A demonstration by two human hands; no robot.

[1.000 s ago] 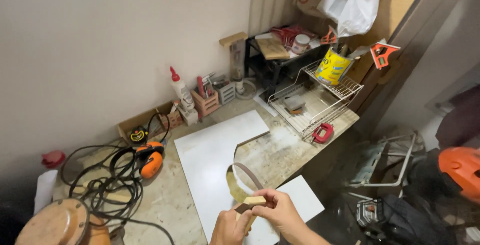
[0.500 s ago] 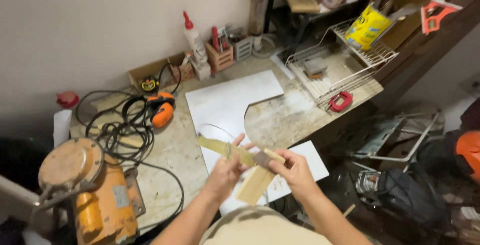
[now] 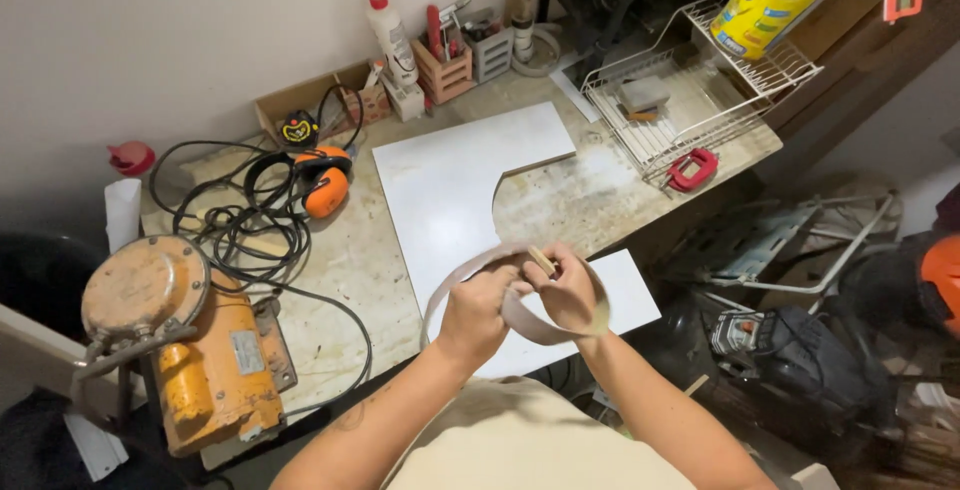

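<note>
Both hands work close together above the near edge of the surface [image 3: 340, 280]. The left hand [image 3: 478, 312] and right hand [image 3: 566, 295] have fingers clamped on a looped thin strip [image 3: 445, 285], held over the white panel [image 3: 450, 190].

Risk: the bent strip may spring loose or kink if either grip slackens.

Clearance: cables [image 3: 250, 220] and an orange machine [image 3: 190, 350] crowd the left; the drop-off lies directly below.

A thin, matt, flexible strip [image 3: 470, 275] is held; the white board [image 3: 450, 190] looks smooth, the worktop [image 3: 580, 195] speckled stone.
</note>
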